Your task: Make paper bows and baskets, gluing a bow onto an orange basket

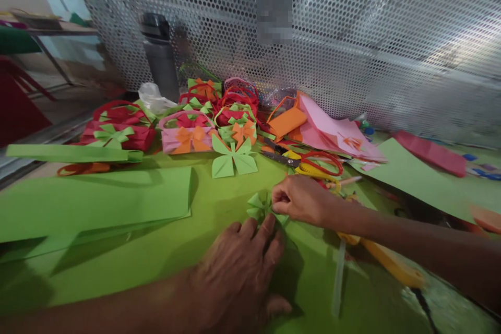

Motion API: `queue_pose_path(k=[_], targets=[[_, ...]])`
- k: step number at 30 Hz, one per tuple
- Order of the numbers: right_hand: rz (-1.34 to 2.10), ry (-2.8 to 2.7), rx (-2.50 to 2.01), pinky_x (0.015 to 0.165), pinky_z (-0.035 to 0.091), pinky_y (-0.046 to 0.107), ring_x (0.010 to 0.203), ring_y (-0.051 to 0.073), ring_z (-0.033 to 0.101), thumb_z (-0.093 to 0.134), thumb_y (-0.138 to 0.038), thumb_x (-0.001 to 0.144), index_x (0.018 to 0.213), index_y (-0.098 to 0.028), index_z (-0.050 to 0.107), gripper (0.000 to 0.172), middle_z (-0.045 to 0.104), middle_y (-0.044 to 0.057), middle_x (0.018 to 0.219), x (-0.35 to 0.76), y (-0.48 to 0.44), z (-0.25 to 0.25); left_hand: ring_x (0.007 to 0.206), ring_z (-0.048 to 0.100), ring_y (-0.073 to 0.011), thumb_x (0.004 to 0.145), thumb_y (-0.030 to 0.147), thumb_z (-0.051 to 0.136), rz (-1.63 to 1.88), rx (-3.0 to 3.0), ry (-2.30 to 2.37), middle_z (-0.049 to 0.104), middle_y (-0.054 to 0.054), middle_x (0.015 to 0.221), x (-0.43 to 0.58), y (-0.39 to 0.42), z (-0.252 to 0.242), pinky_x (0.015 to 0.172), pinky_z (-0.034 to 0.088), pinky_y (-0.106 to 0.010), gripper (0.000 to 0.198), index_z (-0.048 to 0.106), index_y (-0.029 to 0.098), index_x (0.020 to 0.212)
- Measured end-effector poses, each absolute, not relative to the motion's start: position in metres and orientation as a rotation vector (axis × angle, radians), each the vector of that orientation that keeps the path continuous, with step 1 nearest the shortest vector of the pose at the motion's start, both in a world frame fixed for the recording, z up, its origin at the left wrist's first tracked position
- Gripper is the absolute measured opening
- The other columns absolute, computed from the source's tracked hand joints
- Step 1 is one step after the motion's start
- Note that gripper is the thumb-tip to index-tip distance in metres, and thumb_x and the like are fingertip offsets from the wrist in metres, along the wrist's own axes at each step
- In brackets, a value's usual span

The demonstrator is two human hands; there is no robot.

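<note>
A small green folded paper piece lies on the green tabletop near the middle. My left hand rests flat on the table with its fingers stretched out, the fingertips pressing the near side of the paper piece. My right hand reaches in from the right and pinches the piece's right edge with closed fingers. A finished green paper bow lies just beyond them.
Several paper baskets with bows stand in a row at the back, before a perforated metal screen. Green paper sheets lie left. Red-and-yellow scissors, pink paper, a grey bottle and a yellow tool are around.
</note>
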State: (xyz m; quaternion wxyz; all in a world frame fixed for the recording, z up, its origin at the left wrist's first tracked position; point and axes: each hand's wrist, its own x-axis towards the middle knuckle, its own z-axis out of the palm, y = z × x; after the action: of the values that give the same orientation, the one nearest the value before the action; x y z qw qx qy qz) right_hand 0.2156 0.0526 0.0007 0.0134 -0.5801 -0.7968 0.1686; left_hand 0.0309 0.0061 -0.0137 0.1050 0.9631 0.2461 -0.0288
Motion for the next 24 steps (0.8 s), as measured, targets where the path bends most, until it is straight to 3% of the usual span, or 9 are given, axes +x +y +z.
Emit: queue_pose_path(k=[5,16,20,24], targets=[[0.479,-2.475,-1.789,0.048,0.025,0.023,0.050,0.010,0.050,0.059,-0.019,0.069,0.064,-0.017,0.069,0.011,0.062,-0.001,0.055,0.2170,0.0498,-0.0004,0.105,0.053,-0.0354,0.080,0.059,0.055,-0.073,2.825,0.741,0.034,-0.021,0.145,0.0301,0.0053,-0.0122,0.082,0.049,-0.051,0.074,0.042,0.011,0.135],[0.542,-2.454,-1.794,0.047,0.026,0.022,0.051,0.011,0.052,0.061,-0.018,0.068,0.064,-0.018,0.071,0.011,0.062,-0.002,0.054,0.2175,0.0503,0.0026,0.113,0.048,-0.0397,0.081,0.063,0.049,-0.107,2.824,0.711,0.027,-0.027,0.146,0.0294,0.0072,-0.0114,0.089,0.044,-0.055,0.083,0.035,0.004,0.138],[0.528,-2.366,-1.849,0.050,0.031,0.022,0.056,0.013,0.055,0.064,-0.022,0.069,0.080,-0.019,0.072,0.014,0.065,-0.002,0.060,0.2205,0.0515,0.0033,0.114,0.048,-0.0405,0.082,0.071,0.038,-0.106,2.834,0.699,0.031,-0.027,0.144,0.0302,0.0079,-0.0101,0.089,0.044,-0.055,0.087,0.037,0.004,0.137],[0.446,-2.269,-1.889,0.066,0.041,0.026,0.077,0.018,0.061,0.065,-0.023,0.069,0.105,-0.015,0.066,0.037,0.069,0.006,0.086,0.2221,0.0495,-0.0037,0.115,0.047,-0.0391,0.082,0.069,0.040,-0.109,2.836,0.720,0.032,-0.025,0.144,0.0295,0.0061,-0.0112,0.091,0.043,-0.055,0.083,0.037,0.006,0.138]])
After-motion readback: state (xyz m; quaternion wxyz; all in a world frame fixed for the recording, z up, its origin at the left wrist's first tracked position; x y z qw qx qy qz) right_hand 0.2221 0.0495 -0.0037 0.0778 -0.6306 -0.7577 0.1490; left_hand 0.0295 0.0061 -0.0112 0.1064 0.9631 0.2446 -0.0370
